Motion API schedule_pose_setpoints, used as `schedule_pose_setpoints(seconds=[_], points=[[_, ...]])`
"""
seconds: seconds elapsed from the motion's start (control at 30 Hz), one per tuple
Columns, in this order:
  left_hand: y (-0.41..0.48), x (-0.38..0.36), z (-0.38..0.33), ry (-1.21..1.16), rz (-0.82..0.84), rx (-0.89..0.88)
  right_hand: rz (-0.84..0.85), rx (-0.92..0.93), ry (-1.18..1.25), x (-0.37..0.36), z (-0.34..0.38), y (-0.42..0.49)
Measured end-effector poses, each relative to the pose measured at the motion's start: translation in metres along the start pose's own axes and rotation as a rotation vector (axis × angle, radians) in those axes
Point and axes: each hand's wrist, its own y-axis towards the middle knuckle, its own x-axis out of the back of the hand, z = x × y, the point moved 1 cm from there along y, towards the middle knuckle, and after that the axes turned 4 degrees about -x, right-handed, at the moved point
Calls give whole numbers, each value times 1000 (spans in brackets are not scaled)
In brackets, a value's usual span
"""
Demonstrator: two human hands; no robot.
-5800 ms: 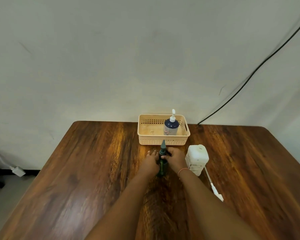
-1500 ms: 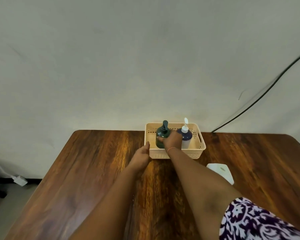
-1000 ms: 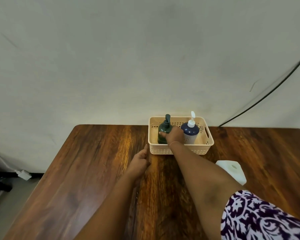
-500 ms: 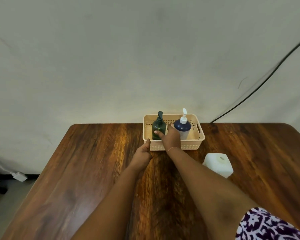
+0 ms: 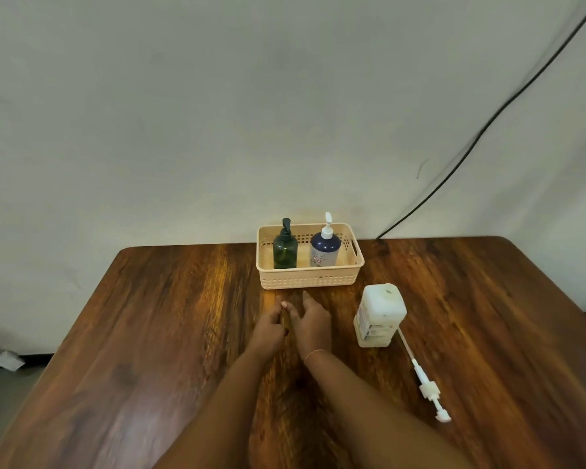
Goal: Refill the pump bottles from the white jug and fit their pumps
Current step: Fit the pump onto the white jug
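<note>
A dark green pump bottle [image 5: 285, 250] stands upright in the left half of a beige basket [image 5: 310, 280], its pump fitted. Beside it on the right stands a navy bottle [image 5: 324, 248] with a white pump. The white jug [image 5: 379, 314] stands on the table in front of the basket's right end, its top hole open. A long white pump [image 5: 425, 380] lies on the wood behind the jug, toward me. My left hand [image 5: 268, 330] and my right hand [image 5: 310, 321] rest side by side on the table just in front of the basket, both holding nothing.
The wooden table [image 5: 149, 333] ends at a plain wall behind the basket. A black cable [image 5: 471, 143] runs diagonally down the wall to the table's far right edge. A white plug [image 5: 6, 358] lies on the floor at the left.
My right hand set the green bottle in the basket, let go and drew back to the table beside my left hand. The view shifted, so the jug's loose pump shows again.
</note>
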Motion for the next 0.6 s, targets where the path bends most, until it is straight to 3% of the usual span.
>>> schedule_pose_setpoints(seconds=[0.23, 0.53, 0.6], points=[[-21, -17, 3, 42, -32, 0, 28, -64, -10, 18, -14, -19], [-33, -80, -21, 39, 47, -119, -314, 191, -68, 98, -37, -17], [-31, -93, -27, 48, 89, -139, -382, 175, -82, 117, -49, -9]])
